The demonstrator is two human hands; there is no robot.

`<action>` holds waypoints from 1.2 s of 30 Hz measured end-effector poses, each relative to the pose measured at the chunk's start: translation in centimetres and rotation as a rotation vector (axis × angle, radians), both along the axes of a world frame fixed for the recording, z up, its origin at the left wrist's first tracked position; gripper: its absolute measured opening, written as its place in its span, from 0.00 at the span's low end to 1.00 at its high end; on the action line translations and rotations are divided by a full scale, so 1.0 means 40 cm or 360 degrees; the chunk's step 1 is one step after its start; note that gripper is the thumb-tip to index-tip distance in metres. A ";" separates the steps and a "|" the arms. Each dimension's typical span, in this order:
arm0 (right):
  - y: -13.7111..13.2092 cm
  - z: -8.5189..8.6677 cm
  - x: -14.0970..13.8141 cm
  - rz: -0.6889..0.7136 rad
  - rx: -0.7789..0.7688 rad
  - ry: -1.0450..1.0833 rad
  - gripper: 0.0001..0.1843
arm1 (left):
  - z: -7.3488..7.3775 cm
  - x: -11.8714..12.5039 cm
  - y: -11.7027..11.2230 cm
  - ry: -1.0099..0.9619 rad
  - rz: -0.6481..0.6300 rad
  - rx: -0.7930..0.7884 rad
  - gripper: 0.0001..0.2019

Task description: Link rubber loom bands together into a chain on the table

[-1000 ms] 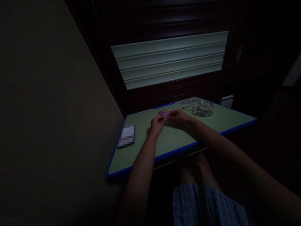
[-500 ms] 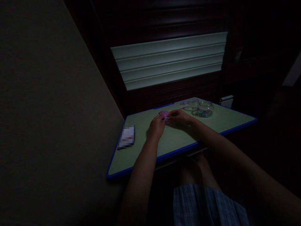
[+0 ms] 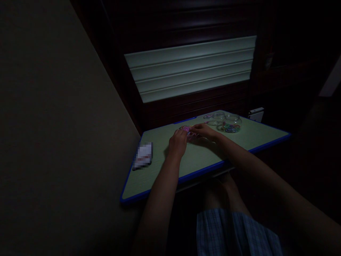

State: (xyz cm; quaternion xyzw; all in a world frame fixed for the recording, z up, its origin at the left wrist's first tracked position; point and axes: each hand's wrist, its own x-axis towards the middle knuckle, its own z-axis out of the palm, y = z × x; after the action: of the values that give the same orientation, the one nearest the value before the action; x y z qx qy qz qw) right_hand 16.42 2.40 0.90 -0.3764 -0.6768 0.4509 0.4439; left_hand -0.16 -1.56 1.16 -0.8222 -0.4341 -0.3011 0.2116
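Note:
My left hand [image 3: 178, 143] rests at the near left side of a small heap of pink and multicoloured pieces [image 3: 185, 128] on the table. Its fingers are curled, and what they grip, if anything, is hidden. From the right, my right hand [image 3: 201, 130] reaches to the same heap with thumb and fingers brought together at its edge. Anything pinched there is too small and dark to make out. The pieces look like little elastic bands, though the dim light leaves this unsure. My hands are close together, and they cover part of the heap.
A clear round jar [image 3: 231, 124] holding coloured pieces stands at the back right, beside another clear container [image 3: 218, 116]. On the left lies a blurred-out white packet [image 3: 143, 155]. The pale table [image 3: 202, 158] has a blue rim. A wall rises close on the left.
My left fingers have turned over and curled further, hiding the thumb side. The right fingertips have shifted slightly left on the heap. A pale bluish bit between the hands shows less.

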 end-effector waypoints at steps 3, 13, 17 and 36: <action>0.001 -0.004 0.001 0.0081 -0.0007 0.0008 0.21 | 0.002 0.000 -0.001 0.0023 -0.0019 0.0001 0.10; 0.018 -0.022 0.004 0.0151 -0.0106 -0.0031 0.18 | 0.002 0.004 -0.005 0.0018 -0.0061 -0.0006 0.11; 0.028 -0.029 0.002 0.0153 -0.0152 -0.0005 0.15 | 0.001 0.005 -0.003 0.0033 -0.0034 0.0007 0.10; 0.019 -0.023 -0.005 0.0218 -0.0325 0.0081 0.12 | 0.005 0.007 -0.009 0.0086 -0.0071 0.0023 0.08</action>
State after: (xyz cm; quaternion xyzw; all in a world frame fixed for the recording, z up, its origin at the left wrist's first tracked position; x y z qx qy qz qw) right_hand 16.24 3.17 -0.02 -0.3611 -0.6398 0.5562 0.3885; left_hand 0.11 -1.90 1.38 -0.8380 -0.4076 -0.2866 0.2225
